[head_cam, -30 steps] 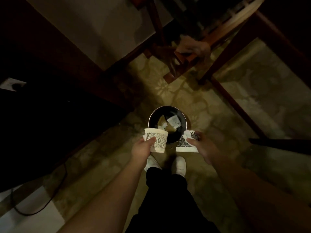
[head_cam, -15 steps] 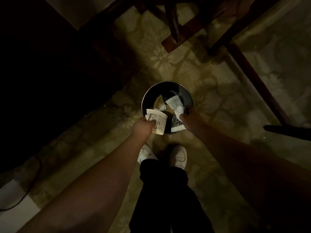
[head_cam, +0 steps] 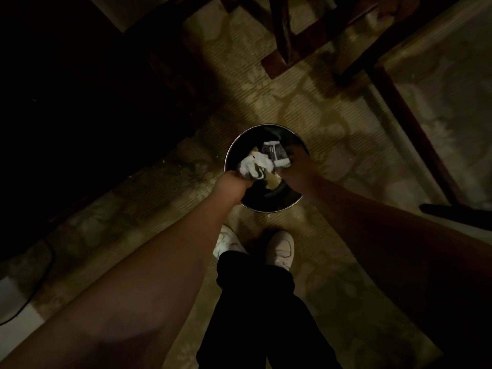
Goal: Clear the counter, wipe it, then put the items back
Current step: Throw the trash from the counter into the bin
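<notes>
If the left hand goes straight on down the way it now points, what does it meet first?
Probably the rubbish already lying inside the round bin. The left hand holds a crumpled paper cup over the opening, pointing down into it. Depth is unclear in this dim view.

I'm looking straight down my own body here, and the light is dim. Both forearms are bare the whole way into view, no sleeves, no watch or band showing. My left hand (head_cam: 234,186) and right hand (head_cam: 295,166) are bare too, no gloves, and I can't make out any rings in this gloom. Below them, dark trousers (head_cam: 255,310), black or near it, loose in the leg with the cuffs bunching at the ankles. Under the cuffs, a pair of white trainers: left shoe (head_cam: 229,242), right shoe (head_cam: 281,249), the uppers faintly creased and scuffed.
</notes>
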